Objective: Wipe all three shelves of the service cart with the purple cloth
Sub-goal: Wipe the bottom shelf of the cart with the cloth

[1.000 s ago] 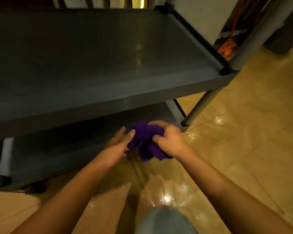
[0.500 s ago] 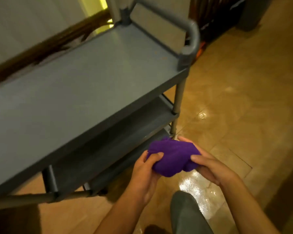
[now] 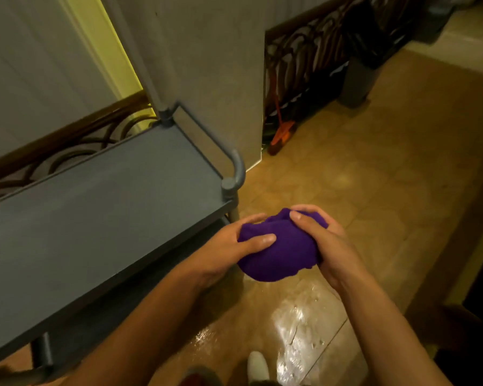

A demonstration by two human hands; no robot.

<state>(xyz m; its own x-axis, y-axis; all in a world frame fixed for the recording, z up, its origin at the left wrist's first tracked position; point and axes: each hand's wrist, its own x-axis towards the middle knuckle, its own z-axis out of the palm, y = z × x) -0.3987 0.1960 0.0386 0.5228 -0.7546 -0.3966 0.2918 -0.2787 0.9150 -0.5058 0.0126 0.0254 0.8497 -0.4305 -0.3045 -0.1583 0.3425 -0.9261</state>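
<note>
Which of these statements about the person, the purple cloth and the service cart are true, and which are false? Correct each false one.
1. Both hands hold the purple cloth. True: left hand and right hand grip it.
2. The cloth lies spread flat on the top shelf. False: it is bunched up, held beside the cart above the floor.
3. The top shelf carries bottles. False: nothing shows on it.
4. The cart's handle is at its right end. True.
</note>
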